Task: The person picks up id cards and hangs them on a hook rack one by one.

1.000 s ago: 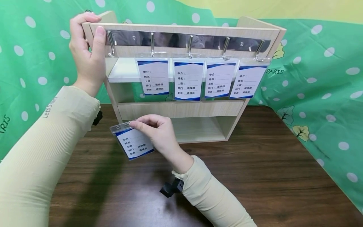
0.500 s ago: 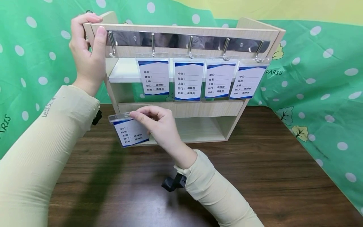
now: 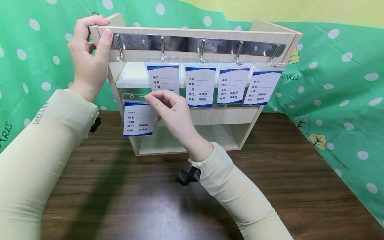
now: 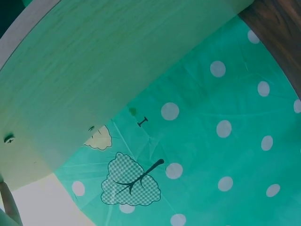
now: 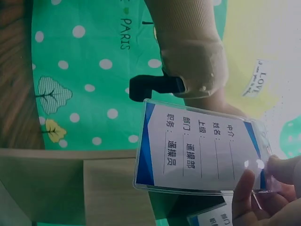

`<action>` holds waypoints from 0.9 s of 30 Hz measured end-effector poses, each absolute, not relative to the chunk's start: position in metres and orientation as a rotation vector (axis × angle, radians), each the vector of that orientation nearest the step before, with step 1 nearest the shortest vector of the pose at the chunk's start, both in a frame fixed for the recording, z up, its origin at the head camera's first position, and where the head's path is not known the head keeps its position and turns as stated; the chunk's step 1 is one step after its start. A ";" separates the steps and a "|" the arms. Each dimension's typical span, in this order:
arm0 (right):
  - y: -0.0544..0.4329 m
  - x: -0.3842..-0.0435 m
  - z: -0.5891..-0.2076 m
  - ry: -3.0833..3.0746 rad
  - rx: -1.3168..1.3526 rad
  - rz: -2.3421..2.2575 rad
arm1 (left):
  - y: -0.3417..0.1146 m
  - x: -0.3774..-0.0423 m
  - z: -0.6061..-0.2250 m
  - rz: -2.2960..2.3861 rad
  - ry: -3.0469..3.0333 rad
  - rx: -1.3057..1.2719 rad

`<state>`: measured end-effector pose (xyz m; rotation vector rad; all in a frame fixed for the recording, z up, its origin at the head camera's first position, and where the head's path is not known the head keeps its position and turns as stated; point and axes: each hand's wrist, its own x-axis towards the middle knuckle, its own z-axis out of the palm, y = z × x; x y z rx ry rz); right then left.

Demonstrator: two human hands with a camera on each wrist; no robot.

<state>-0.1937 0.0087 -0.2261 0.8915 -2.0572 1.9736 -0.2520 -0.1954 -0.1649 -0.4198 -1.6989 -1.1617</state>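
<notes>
My right hand (image 3: 175,111) pinches the top edge of a clear-sleeved badge (image 3: 138,119) in front of the shelf's left part. The badge hangs nearly upright, its printed face toward me; the right wrist view shows the same badge (image 5: 202,146) with thumb and fingers at its top edge. My left hand (image 3: 91,56) grips the upper left corner of the wooden shelf (image 3: 195,31). Several similar badges (image 3: 200,85) hang from hooks on the metal hook rail (image 3: 183,43). The leftmost hook (image 3: 120,48) carries no badge and stands beside my left thumb.
The shelf stands on a dark wood table (image 3: 144,193). A green dotted cloth (image 3: 339,83) hangs behind it and along the right side. Black wrist cameras (image 3: 189,176) sit at the sleeve cuffs. A white inner shelf board (image 3: 132,76) lies behind the hanging badges.
My right hand has raised the badge from near the table to just below the hook rail, and the badge has turned from tilted to nearly upright. My left hand keeps its grip on the corner.
</notes>
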 end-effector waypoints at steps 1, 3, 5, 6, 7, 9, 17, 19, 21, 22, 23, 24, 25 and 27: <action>0.008 -0.195 -0.224 -2.059 0.898 1.971 | -0.196 -0.252 -0.165 -1.171 -1.701 -0.419; 0.007 -0.198 -0.220 -2.069 0.915 1.954 | -0.197 -0.252 -0.164 -1.194 -1.704 -0.418; 0.006 -0.200 -0.215 -2.078 0.936 1.932 | -0.197 -0.253 -0.164 -1.208 -1.708 -0.418; 0.006 -0.201 -0.212 -2.086 0.943 1.914 | -0.198 -0.254 -0.164 -1.209 -1.707 -0.423; 0.005 -0.202 -0.209 -2.096 0.948 1.889 | -0.198 -0.254 -0.164 -1.213 -1.704 -0.429; 0.005 -0.203 -0.202 -2.119 0.956 1.827 | -0.198 -0.255 -0.165 -1.210 -1.703 -0.443; -0.001 -0.210 -0.173 -2.203 1.010 1.472 | -0.198 -0.256 -0.163 -1.289 -1.685 -0.481; -0.004 -0.212 -0.167 -2.205 1.036 1.395 | -0.198 -0.254 -0.161 -1.302 -1.684 -0.482; -0.008 -0.214 -0.162 -2.190 1.058 1.358 | -0.197 -0.250 -0.158 -1.345 -1.679 -0.474; -0.010 -0.215 -0.160 -2.182 1.065 1.347 | -0.197 -0.247 -0.157 -1.355 -1.679 -0.467; -0.012 -0.216 -0.159 -2.175 1.070 1.346 | -0.197 -0.245 -0.157 -1.372 -1.680 -0.459; -0.014 -0.217 -0.158 -2.165 1.072 1.347 | -0.197 -0.243 -0.156 -1.404 -1.678 -0.442; -0.016 -0.217 -0.157 -2.165 1.064 1.361 | -0.197 -0.241 -0.155 -1.436 -1.672 -0.432; -0.019 -0.219 -0.156 -2.167 1.033 1.378 | -0.198 -0.240 -0.156 -1.431 -1.677 -0.424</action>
